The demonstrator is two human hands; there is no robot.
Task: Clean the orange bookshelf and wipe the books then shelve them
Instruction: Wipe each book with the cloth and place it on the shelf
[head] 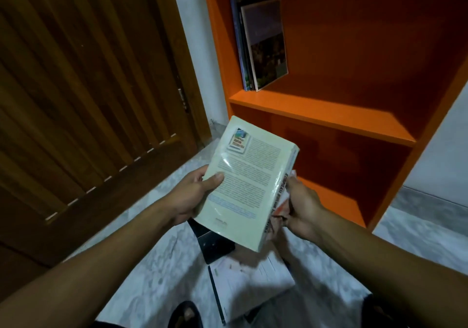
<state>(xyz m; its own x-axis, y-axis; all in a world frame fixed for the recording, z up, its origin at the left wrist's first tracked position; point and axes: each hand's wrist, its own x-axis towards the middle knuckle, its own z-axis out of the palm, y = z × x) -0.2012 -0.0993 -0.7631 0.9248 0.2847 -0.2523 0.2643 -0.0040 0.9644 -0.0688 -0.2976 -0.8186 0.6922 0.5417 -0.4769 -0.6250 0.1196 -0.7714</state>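
Orange wooden bookshelf [329, 111] stands against the wall, three thin books [260, 46] leaning at the left of its upper shelf. Before it, a thick pale-yellow paperback [245, 183] is gripped by the left hand [192, 196], thumb on the cover. The right hand [304, 208] has its fingers curled round a crumpled red-and-white cloth [283, 201] at the spine.

Counting now: one orange bookshelf [321, 107], three books standing on its upper shelf [260, 46], one pale book [247, 183] being held up, at least two more lying on the floor [243, 277]. One wooden door [83, 99].
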